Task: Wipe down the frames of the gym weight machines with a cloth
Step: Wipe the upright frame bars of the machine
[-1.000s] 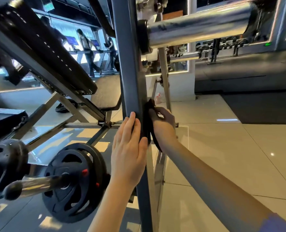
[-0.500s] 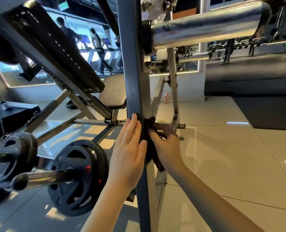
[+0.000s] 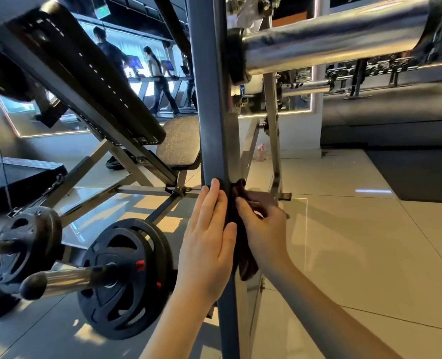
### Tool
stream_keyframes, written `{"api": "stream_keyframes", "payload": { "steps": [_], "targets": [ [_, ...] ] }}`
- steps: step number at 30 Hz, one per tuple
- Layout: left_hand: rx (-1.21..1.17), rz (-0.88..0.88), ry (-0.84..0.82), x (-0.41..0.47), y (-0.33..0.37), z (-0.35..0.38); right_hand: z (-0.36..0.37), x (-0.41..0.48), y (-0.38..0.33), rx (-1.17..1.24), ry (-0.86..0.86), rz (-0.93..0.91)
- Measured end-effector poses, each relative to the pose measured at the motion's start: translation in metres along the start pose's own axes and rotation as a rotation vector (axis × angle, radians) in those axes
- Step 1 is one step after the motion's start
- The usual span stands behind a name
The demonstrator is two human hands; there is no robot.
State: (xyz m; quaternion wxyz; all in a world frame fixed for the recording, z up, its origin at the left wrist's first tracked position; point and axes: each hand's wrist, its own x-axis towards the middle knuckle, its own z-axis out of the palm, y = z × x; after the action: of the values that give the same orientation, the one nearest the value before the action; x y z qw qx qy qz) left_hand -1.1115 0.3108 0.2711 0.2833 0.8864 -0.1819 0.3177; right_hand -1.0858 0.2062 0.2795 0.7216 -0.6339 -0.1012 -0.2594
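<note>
Off to the left of the left hand sit the black weight plates (image 3: 121, 275), untouched. The left hand (image 3: 207, 244) lies flat and released on the near face of the blue-grey upright (image 3: 209, 112), steadying it as it did a second ago. Just to its right, the dark cloth (image 3: 245, 265) is pressed against the upright's side face, bunched in the right hand (image 3: 264, 229). That hand has slid down from above the left fingertips to level with the left knuckles. I'd say the stroke is heading downward, with the lower post not yet wiped.
</note>
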Motion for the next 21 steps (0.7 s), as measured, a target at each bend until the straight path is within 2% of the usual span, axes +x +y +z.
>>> {"api": "stream_keyframes", "payload": {
  "steps": [3,5,10,15,19,21],
  "targets": [
    [-0.006,-0.005,-0.005,0.0,0.002,-0.002,0.004,0.036,-0.003,-0.058,0.088,0.157],
    [-0.009,-0.013,-0.005,-0.001,0.003,-0.003,0.006,0.041,-0.004,-0.059,0.077,0.23],
    [-0.01,-0.011,0.019,-0.001,0.001,0.002,-0.009,-0.022,0.004,0.016,-0.078,0.028],
    [-0.003,-0.033,0.003,-0.001,0.002,0.002,-0.003,0.033,0.004,-0.047,0.01,0.241],
    [0.006,0.0,0.017,-0.002,-0.001,0.001,-0.007,-0.003,0.017,0.038,-0.051,0.09],
    [0.005,-0.012,0.025,0.0,0.0,0.002,-0.014,-0.025,0.039,-0.018,-0.056,0.104]
  ]
}}
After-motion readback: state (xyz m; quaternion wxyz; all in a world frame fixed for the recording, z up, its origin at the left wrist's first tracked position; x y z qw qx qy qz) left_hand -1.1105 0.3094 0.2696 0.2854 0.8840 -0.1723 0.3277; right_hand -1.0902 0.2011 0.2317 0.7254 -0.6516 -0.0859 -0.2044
